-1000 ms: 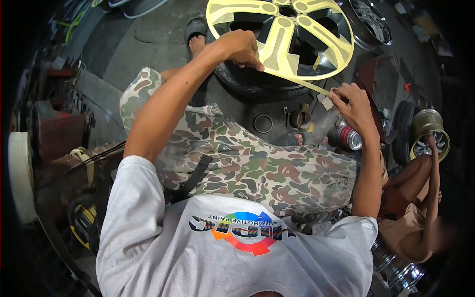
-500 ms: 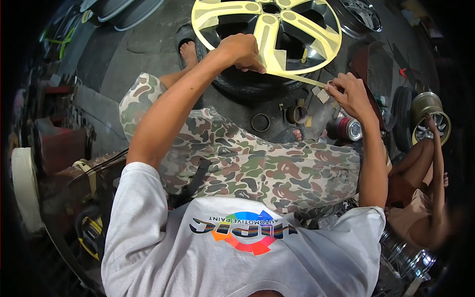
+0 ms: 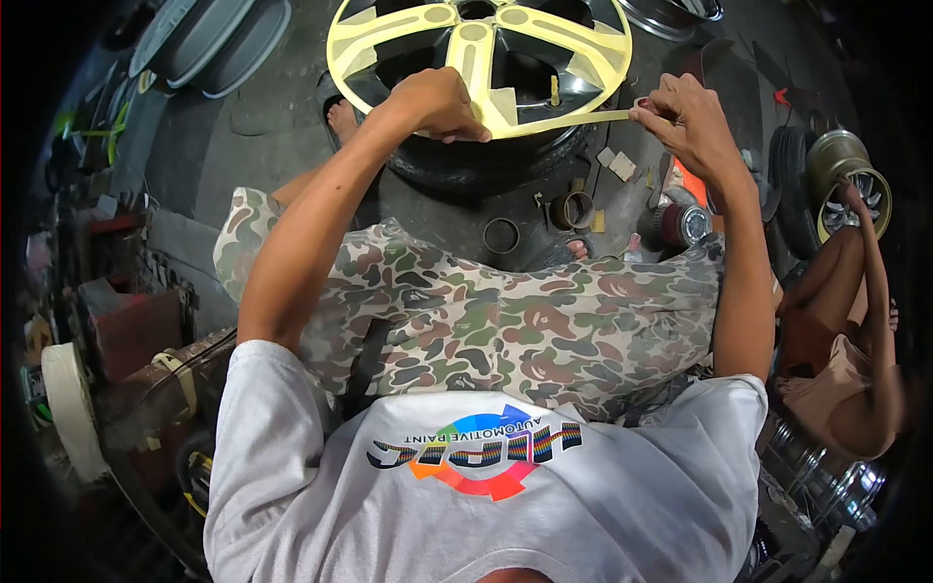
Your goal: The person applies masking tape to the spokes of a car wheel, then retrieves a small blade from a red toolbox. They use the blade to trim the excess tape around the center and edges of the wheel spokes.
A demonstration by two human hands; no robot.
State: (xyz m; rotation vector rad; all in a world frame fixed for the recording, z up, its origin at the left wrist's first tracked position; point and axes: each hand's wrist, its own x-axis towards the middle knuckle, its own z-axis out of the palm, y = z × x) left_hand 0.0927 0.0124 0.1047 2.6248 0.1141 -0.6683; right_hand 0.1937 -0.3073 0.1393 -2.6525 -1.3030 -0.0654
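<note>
A wheel rim [image 3: 471, 58] covered in pale yellow masking tape on its spokes and lip rests on a black tire [image 3: 476, 167] at the top centre. My left hand [image 3: 439, 105] presses its closed fingers on the rim's near edge, where the tape [image 3: 564, 123] meets the lip. From there the strip stretches taut to the right. My right hand [image 3: 685, 119] pinches the far end of the strip, beside the rim and slightly above its near edge. Some of the left fingers are hidden behind the hand.
Two empty tape rings, one of them [image 3: 501, 235], lie on the floor near my foot. A red can [image 3: 683, 224] stands by my right knee. Another person [image 3: 841, 379] sits at the right beside a gold rim [image 3: 844, 175]. Grey rims [image 3: 209, 44] lie at the upper left.
The wheel appears shifted left and up in view. My right hand has risen relative to the rim, bringing the tape strip closer to level. My left hand stays at the rim's near edge.
</note>
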